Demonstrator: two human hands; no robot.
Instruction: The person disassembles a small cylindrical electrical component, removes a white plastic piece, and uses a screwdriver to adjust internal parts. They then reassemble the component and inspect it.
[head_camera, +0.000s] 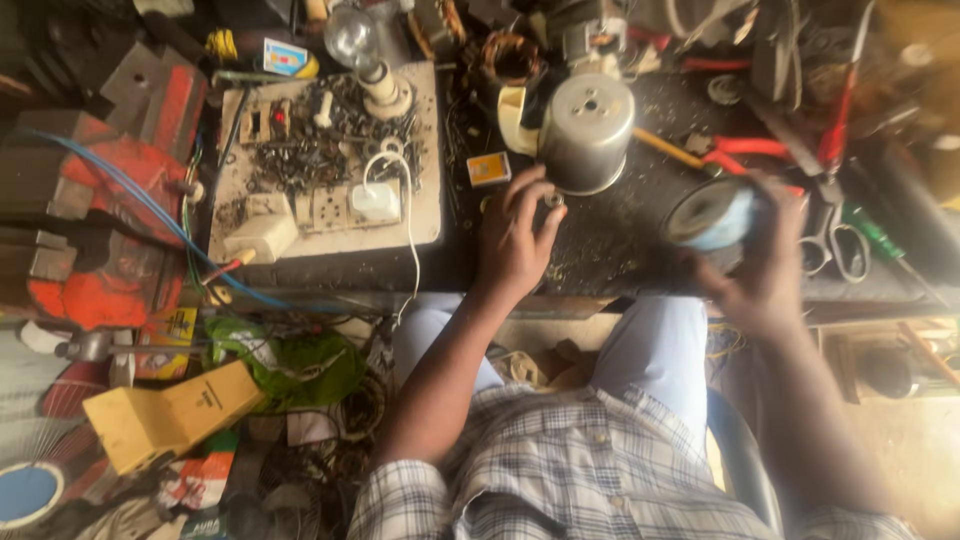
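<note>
The dark, grimy workbench (620, 250) served as the anchor for everything. At its left end lay a flat off-white tray (425, 215), its surface strewn with small dark screws and metal scraps (320, 140), a white plug on a thin white cord (378, 198), and a pale switch block (262, 236). Toward the back of the workbench stood a round, dull-silver metal housing (587, 130), smooth-sided like an upturned cup, with a small hole in its flat top.

The left hand (515, 240) rested on the workbench just in front of that housing, fingertips pinched together on a small metal ring (553, 200). A little orange box (488, 168) sat just to the left of the hand.

The right hand (760, 265) hovered over the right part of the workbench, fingers wrapped round a short cylindrical part (712, 215) with a pale blue side and a dark circular face; motion blur softened its detail.

Beyond that hand, on the workbench, lay steel scissors (832, 240), red-handled pliers (745, 148) and a green-handled screwdriver (880, 235). Below the workbench's left edge, a yellow boxy tool (165, 415) sat among green plastic and tangled wire.
</note>
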